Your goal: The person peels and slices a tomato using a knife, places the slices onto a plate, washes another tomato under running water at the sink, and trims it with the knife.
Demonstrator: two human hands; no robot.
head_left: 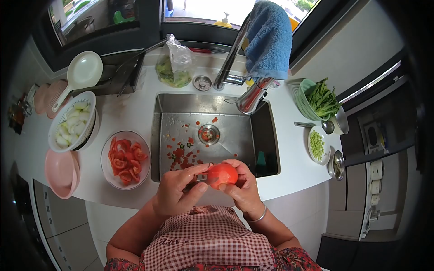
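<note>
Over the sink's front edge, my right hand (244,185) is closed around a whole red tomato (222,175), its thumb pressed on the near side. My left hand (181,189) is at the tomato's left side, fingers and thumb closed on a small knife. Only a bit of the knife's grey blade (202,178) shows against the tomato; the handle is hidden in the hand. Below and beyond the hands is the steel sink (181,106), with red scraps (181,157) scattered on its floor and around the drain (209,134).
A bowl of cut tomatoes (114,169), a white basket of pale green pieces (53,135) and a pink bowl (58,174) stand left. At right are a green basket of leafy greens (304,101) and a plate of chopped green bits (317,145). A towel-draped faucet (250,99) overhangs the sink.
</note>
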